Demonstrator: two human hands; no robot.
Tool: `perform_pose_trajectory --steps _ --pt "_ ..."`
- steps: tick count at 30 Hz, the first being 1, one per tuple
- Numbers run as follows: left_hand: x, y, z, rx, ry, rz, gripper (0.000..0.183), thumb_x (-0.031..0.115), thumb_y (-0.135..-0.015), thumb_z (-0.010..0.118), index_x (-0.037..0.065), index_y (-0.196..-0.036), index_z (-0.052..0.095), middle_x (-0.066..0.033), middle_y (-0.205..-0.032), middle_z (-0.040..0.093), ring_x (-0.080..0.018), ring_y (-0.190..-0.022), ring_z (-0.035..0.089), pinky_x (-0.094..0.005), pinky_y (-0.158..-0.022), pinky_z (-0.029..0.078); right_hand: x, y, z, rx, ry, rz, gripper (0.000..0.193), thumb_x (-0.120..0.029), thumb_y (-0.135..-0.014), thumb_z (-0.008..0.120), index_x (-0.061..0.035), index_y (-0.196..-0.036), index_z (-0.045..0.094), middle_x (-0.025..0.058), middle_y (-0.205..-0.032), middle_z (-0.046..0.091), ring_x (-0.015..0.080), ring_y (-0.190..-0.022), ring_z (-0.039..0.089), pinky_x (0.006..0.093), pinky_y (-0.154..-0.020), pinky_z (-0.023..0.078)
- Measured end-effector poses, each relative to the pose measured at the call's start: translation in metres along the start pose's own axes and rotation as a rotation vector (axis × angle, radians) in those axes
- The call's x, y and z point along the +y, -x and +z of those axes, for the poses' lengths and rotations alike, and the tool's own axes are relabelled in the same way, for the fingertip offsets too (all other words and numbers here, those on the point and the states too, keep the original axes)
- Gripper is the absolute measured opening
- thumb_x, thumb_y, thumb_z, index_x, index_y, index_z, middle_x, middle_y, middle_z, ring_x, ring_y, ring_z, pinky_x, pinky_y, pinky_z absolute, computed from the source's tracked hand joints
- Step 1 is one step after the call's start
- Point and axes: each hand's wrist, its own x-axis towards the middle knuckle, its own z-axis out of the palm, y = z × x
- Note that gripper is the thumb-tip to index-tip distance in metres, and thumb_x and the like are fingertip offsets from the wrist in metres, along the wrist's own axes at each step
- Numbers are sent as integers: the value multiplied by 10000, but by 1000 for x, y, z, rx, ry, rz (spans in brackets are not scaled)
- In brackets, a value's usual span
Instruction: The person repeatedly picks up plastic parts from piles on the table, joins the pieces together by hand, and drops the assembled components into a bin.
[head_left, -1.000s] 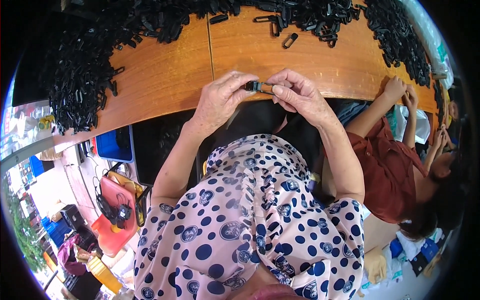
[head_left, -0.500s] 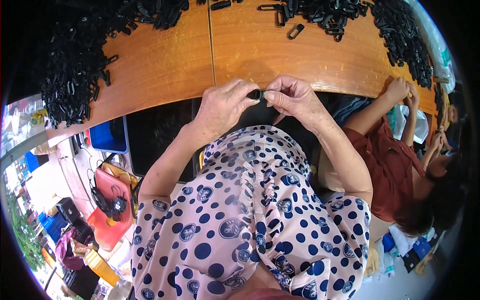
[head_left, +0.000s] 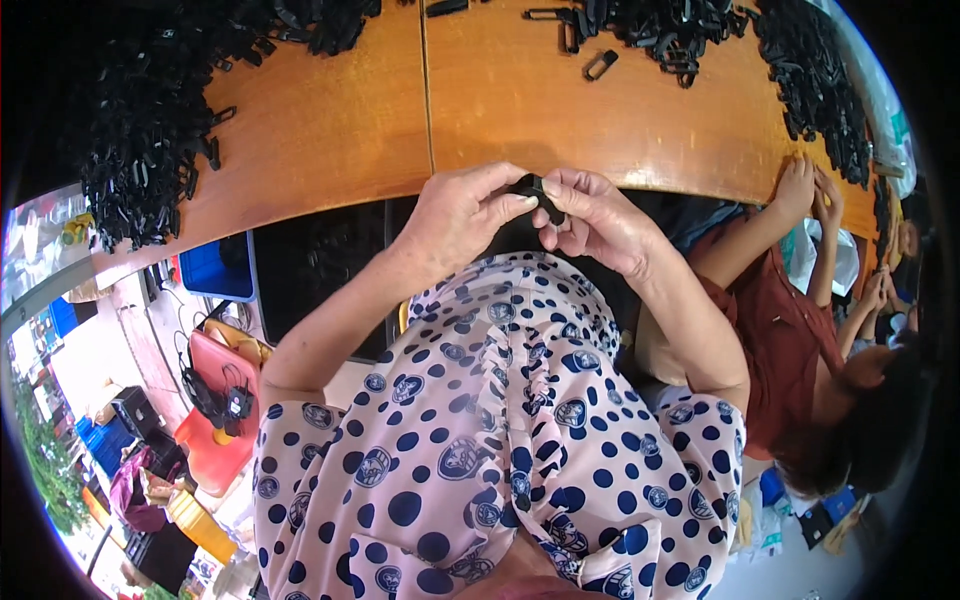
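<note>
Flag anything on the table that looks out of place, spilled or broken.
A small black open-framed piece lies by itself on the wooden table, just short of the heap of black pieces beyond it, so it looks like a stray. No obvious spill or damage shows, though the pieces are too small to check.

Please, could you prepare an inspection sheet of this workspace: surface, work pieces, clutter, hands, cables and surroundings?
Surface: brown wooden table, dark seam across it.
Work pieces: small black part, partly hidden by fingers.
Clutter: black plastic pieces heaped left, right and at far side; one black frame lies apart.
Hands: left hand and right hand both hold the part.
Cables: black, on red plastic seat.
Surroundings: blue bin, left; co-worker in red-brown shirt, right.
</note>
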Motion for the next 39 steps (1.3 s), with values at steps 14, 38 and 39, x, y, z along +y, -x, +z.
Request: perform_pose_trajectory --steps 14,38,39 --pt "-14 -35 7 1 705 -96 363 293 -941 529 4 -1156 576 -14 -882 606 -59 -686 520 -184 -658 458 16 -37 2 -210 -77 -331 419 -437 -944 457 -31 -986 555 105 -847 622 157 -712 613 221 -486 449" --pt "-32 -124 -65 192 305 -43 142 150 -934 509 25 -1000 511 -90 -941 582 -197 -940 583 -355 -802 485 -80 -36 -33 643 1541 -738 345 -117 -777 682 -60 -1086 538 106 -1009 551 277 -891 576 365 -746 494" --pt "-35 -136 -77 289 -74 93 138 150 -915 530 36 -992 521 -76 -921 579 -197 -916 593 -356 -770 489 -92 -36 -43 638 1542 -743 345 -117 -777 682 -60 -1086 538 106 -1009 551 277 -891 576 365 -746 494"
